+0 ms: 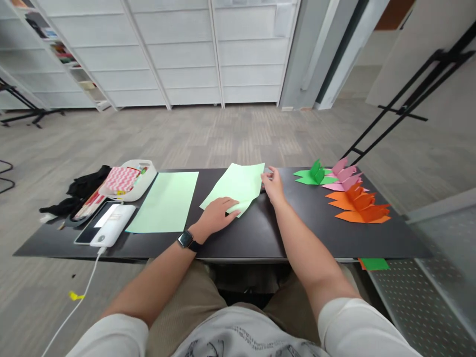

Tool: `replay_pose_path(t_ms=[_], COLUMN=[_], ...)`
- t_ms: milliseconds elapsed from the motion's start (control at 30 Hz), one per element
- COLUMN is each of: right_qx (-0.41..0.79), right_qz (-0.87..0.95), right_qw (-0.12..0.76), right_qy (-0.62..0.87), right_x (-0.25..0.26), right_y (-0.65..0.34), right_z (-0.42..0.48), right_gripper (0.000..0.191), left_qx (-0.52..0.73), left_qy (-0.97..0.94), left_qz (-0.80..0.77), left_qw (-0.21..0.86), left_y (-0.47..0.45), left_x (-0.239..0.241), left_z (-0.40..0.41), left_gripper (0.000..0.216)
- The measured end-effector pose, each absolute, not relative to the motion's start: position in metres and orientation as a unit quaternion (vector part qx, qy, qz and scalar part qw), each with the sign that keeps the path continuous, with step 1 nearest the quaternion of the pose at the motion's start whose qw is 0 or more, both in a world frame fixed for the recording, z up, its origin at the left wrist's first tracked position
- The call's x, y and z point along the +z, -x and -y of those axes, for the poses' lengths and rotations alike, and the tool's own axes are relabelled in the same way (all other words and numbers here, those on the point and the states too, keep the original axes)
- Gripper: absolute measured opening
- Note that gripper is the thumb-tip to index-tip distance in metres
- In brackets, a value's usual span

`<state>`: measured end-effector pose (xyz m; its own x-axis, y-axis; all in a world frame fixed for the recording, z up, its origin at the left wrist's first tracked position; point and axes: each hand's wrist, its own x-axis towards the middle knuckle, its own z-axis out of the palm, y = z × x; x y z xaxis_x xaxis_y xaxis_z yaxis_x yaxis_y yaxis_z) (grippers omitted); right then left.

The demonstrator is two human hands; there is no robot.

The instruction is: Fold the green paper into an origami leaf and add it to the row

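A light green sheet of paper (238, 181) lies at an angle near the middle of the dark table, its lower right edge folded or curled up. My left hand (218, 214) is over the near edge, with the folded strip between its thumb and fingers. At the sheet's right edge, my right hand (274, 186) is closed, its thumb and fingertips pinching the paper. A watch (185, 239) sits on my left wrist. Left of my hands lies a second light green sheet (165, 201), flat on the table.
Green (316, 173), pink (345, 176) and orange folded paper pieces (360, 204) stand on the right. On the left are a white basket (148, 173), a white power bank (113, 225) with a cable, a tablet (89, 230) and black cloth (89, 183). Green paper (375, 264) shows below the table's edge.
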<state>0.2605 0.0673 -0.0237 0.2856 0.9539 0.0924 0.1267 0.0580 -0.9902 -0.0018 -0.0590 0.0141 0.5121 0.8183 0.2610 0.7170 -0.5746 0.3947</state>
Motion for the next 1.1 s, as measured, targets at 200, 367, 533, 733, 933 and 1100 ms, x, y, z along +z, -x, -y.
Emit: replay_pose_path(t_ms=[200, 367, 533, 733, 933, 1100], right_qx=[0.183, 0.200, 0.209, 0.162, 0.170, 0.173], right_qz=[0.495, 0.544, 0.683, 0.849, 0.827, 0.801], right_qw=[0.581, 0.564, 0.498, 0.326, 0.319, 0.369], right_qy=[0.620, 0.588, 0.491, 0.383, 0.431, 0.439], right_x=[-0.020, -0.010, 0.002, 0.009, 0.001, 0.005], right_y=[-0.276, -0.270, -0.261, -0.255, -0.257, -0.266], right_z=[-0.066, -0.056, -0.039, -0.024, -0.030, -0.035], right_gripper=[0.064, 0.049, 0.032, 0.052, 0.027, 0.019], left_qx=[0.190, 0.179, 0.212, 0.265, 0.288, 0.319], left_qy=[-0.874, -0.897, -0.883, -0.851, -0.840, -0.859], left_qz=[-0.424, -0.367, -0.365, -0.389, -0.399, -0.352], left_qw=[0.144, 0.168, 0.205, 0.232, 0.229, 0.193], left_y=[-0.004, -0.008, 0.003, 0.020, 0.023, 0.025], left_x=[0.016, 0.018, 0.014, 0.012, 0.011, 0.018], left_z=[0.034, 0.000, -0.017, -0.016, -0.015, -0.011], left_gripper=[0.037, 0.033, 0.035, 0.034, 0.041, 0.068])
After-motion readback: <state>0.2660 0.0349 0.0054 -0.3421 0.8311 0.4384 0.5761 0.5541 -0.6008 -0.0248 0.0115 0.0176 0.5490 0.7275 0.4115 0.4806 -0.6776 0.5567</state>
